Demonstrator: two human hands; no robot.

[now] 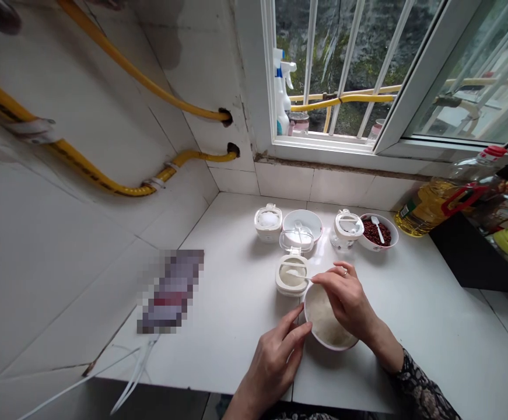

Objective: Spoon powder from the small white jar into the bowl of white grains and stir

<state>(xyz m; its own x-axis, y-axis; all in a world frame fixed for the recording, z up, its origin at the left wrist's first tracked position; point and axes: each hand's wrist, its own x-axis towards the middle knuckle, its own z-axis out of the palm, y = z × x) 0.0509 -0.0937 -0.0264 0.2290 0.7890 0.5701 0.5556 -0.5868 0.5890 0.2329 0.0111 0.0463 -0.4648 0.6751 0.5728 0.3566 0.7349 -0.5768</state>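
Note:
My right hand (pixel 349 298) pinches the handle of a small white spoon (pixel 301 275). The spoon's head, carrying some white powder, is at the mouth of a clear-and-white seasoning jar (pixel 292 290), whose lid stands flipped up at the back. Directly below my right hand is a bowl (pixel 340 349) containing pale, powdery stuff; the hand hides part of it. My left hand (pixel 275 357) steadies this bowl, its fingers and thumb against the left rim. The jar stands just beyond the bowl, to its left.
Behind stand a jar of white grains (pixel 268 220), a white dish (pixel 312 219), another lidded jar (pixel 346 230) and a bowl of dark red bits (pixel 379 233) with a spoon. An oil bottle (pixel 433 201) and black rack (pixel 463 251) occupy the right. A pixelated object (pixel 172 291) lies left.

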